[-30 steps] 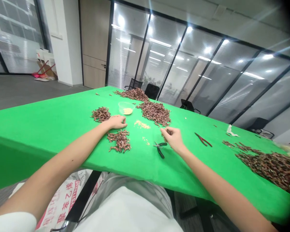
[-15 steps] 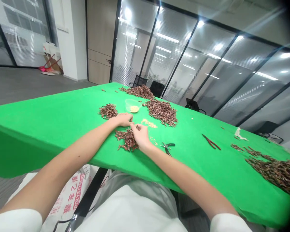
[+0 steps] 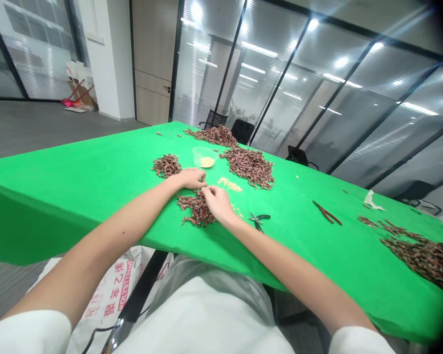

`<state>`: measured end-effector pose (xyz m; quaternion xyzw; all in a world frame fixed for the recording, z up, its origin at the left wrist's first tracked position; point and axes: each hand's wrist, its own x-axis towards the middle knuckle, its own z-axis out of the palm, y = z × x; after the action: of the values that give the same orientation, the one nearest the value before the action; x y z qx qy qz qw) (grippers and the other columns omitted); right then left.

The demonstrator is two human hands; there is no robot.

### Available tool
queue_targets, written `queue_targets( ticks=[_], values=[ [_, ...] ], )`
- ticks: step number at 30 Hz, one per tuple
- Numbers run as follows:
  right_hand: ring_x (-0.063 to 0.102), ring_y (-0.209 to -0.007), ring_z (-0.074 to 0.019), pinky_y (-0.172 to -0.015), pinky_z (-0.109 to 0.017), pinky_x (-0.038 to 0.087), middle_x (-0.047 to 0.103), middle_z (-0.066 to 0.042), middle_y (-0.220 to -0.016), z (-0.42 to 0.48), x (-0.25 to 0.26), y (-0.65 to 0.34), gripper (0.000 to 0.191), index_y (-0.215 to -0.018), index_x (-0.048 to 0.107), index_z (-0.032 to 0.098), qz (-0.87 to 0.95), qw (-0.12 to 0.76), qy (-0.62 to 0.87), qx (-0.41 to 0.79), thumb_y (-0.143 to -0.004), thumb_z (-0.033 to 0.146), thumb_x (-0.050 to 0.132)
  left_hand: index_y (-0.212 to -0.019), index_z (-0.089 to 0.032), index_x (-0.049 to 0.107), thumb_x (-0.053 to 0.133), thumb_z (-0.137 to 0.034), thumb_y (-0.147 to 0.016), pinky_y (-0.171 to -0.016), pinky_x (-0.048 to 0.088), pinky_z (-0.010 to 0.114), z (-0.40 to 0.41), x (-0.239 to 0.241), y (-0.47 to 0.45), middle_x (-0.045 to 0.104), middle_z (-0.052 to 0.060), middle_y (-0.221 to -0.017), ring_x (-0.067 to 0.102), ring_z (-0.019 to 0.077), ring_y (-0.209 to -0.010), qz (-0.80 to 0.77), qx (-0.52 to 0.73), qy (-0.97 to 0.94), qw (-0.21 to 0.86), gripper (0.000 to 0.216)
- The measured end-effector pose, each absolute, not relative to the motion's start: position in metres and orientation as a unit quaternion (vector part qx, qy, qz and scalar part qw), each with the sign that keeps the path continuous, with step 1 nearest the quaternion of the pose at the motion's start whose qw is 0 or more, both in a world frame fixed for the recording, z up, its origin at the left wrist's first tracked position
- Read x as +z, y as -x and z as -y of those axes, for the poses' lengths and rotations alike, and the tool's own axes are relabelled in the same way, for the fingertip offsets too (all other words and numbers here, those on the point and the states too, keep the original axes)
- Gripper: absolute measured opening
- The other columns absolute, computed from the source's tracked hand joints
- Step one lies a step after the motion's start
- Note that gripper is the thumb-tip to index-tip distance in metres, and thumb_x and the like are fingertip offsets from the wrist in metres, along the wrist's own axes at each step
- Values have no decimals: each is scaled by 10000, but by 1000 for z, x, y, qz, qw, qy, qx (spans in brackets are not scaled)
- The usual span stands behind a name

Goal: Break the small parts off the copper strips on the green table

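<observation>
My left hand (image 3: 192, 178) and my right hand (image 3: 217, 200) meet above the green cloth, fingertips almost touching. Both have their fingers pinched together; whatever sits between them is too small to make out. Right below them lies a small heap of brown, twisted pieces (image 3: 199, 211). Another brown heap (image 3: 167, 165) is just beyond my left wrist. Small pale yellow bits (image 3: 229, 184) are scattered past my right hand. Behind them stands a clear bowl (image 3: 205, 156) with more pale bits inside. Small black-handled pliers (image 3: 259, 219) lie to the right of my right hand.
A larger brown heap (image 3: 248, 167) and a further one (image 3: 214, 135) lie toward the far edge of the green-covered table (image 3: 77, 172). Red-handled pliers (image 3: 327, 213), a white scrap (image 3: 371, 200) and a dark brown pile (image 3: 424, 258) are on the right.
The view has shifted slightly, so the table's things sit a little differently in the picture. Both hands stay together over the small heap, with only slight finger movement.
</observation>
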<state>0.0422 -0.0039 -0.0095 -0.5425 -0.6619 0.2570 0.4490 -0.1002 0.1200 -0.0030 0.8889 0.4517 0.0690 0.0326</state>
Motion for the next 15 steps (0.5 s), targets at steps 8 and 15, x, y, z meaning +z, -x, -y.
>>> queue_targets(
  ticks=[8, 15],
  values=[
    [612, -952, -247, -902, -380, 441, 670, -74, -993, 11, -14, -46, 239, -933, 687, 185, 672, 421, 563, 232, -884, 392, 579, -1030, -193, 667, 588, -524, -838, -889, 458, 337, -117, 0, 102, 719, 89, -1001, 636, 273, -1009, -421, 96, -901, 41, 391],
    [527, -1178, -291, -1062, -447, 384, 578, -133, -1184, 22, -24, -37, 357, -1148, 611, 152, 696, 397, 571, 179, -857, 358, 599, -1017, -191, 658, 585, -559, -805, -867, 440, 308, -118, 1, 102, 721, 64, -959, 632, 235, -930, -421, 104, -899, 59, 431]
  ],
)
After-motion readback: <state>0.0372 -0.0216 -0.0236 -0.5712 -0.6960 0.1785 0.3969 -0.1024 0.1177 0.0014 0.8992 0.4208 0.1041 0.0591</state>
